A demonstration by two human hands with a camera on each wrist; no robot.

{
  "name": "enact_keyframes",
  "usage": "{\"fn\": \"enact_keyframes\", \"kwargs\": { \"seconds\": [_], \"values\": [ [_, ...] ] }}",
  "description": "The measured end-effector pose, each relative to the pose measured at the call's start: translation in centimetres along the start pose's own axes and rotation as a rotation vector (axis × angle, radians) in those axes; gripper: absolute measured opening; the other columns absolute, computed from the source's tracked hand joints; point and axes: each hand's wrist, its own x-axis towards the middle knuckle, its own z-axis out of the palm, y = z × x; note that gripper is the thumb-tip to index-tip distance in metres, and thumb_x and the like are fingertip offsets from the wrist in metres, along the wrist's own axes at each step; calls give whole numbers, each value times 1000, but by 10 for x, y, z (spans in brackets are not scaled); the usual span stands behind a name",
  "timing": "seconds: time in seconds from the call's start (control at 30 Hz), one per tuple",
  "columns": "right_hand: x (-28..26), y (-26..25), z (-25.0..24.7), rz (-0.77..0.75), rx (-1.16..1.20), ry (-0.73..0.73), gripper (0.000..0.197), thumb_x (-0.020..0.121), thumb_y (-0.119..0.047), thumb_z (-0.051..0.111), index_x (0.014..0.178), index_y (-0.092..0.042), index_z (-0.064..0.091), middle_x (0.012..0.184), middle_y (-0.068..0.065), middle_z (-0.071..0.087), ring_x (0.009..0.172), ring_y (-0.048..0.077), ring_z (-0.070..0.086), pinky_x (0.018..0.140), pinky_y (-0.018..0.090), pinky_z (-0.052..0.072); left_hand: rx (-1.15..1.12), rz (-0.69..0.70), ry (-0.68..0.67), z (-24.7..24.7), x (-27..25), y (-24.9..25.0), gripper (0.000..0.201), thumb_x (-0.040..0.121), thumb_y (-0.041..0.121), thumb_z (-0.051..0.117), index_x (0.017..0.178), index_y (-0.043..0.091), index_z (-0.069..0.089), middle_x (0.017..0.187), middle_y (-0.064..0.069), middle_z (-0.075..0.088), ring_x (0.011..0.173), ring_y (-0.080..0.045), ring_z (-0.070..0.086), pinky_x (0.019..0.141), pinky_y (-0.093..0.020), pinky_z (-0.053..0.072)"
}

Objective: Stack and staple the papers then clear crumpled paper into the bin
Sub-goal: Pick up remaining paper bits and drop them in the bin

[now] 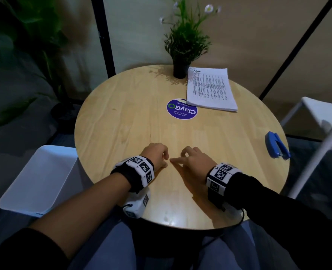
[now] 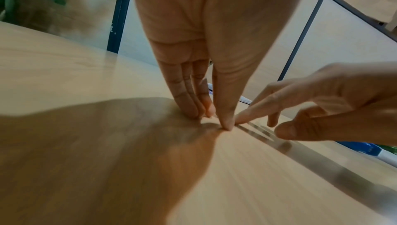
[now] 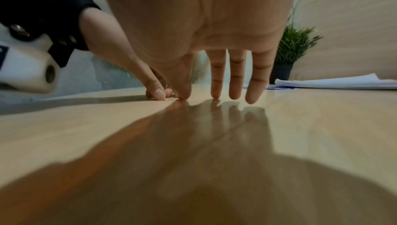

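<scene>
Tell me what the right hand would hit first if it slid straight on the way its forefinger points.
The right hand points its forefinger leftward at the left hand, whose fingertips lie right before it, seemingly already touching.

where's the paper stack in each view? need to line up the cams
Head: paper stack lies far right on the table, beside the potted plant.
Left wrist: only a sliver of its edge, if that, behind the left hand; cannot tell for sure.
Right wrist: right edge, seen side-on, past the right hand.
Shared landmark: the potted plant, also in the right wrist view.
</scene>
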Motion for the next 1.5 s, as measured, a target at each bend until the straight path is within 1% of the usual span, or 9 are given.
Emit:
{"fn": "enact_keyframes", "kwargs": {
  "seconds": [0.2,0.47,0.67,0.8,0.93,1.1,1.3,1.43,1.5],
  "values": [
    [16,7,-8,120,386,64,27,86,-26,66,112,-28,69,104,3,63,89,15,55,78,25,43,-31,-24,13,0,6,4,23,78,18,75,99,11,69,100,-7,68,93,-23,64,81,-27,48],
    [38,5,-8,187,670,-2,23,73,-23,79,96,-22,77,94,2,75,90,16,65,83,28,51,-91,-21,-2,-2,1,-4,22,75,16,77,96,9,71,96,-7,70,91,-20,65,81,-28,50],
    [41,3,2,196,720,43,15,70,-24,81,84,-20,79,84,0,76,86,14,67,87,34,54,-129,-33,-3,-8,-1,-14,18,73,13,78,89,8,69,94,-6,70,82,-15,58,82,-29,49],
    [40,0,3,190,671,55,11,74,-24,78,83,-17,78,84,1,74,77,10,62,78,28,52,-151,-39,-3,-9,-4,-15,19,74,12,77,91,7,70,95,-7,70,83,-15,59,84,-30,51],
    [39,-6,8,235,559,55,13,79,-28,73,68,-26,66,70,-11,64,78,11,61,82,33,52,-151,-39,-23,-6,-7,-13,20,74,13,77,92,8,71,96,-7,70,84,-16,59,85,-31,51],
    [37,-18,7,233,412,51,7,87,-24,62,81,-21,62,81,-8,59,83,14,57,87,34,47,-154,-71,-24,-6,-11,-11,22,76,14,76,96,7,71,97,-7,69,84,-16,58,84,-30,49],
    [37,-27,7,185,264,14,10,89,-16,53,81,-22,51,95,4,52,96,23,54,91,39,46,-145,-88,-33,-3,-13,-7,21,78,15,74,97,7,70,97,-8,69,94,-22,63,82,-29,48],
    [37,-20,1,258,513,90,8,88,-14,51,84,-14,58,86,1,57,83,18,55,77,29,44,-134,-70,-23,-2,-13,-7,19,79,16,74,96,8,71,99,-8,70,96,-23,64,82,-29,49],
    [35,-8,-6,289,659,162,11,91,-12,49,85,-13,58,87,2,60,83,16,55,79,29,43,-127,-57,-22,-2,-10,-6,18,78,16,73,94,9,71,99,-8,71,96,-22,64,83,-30,49]
  ]
}}
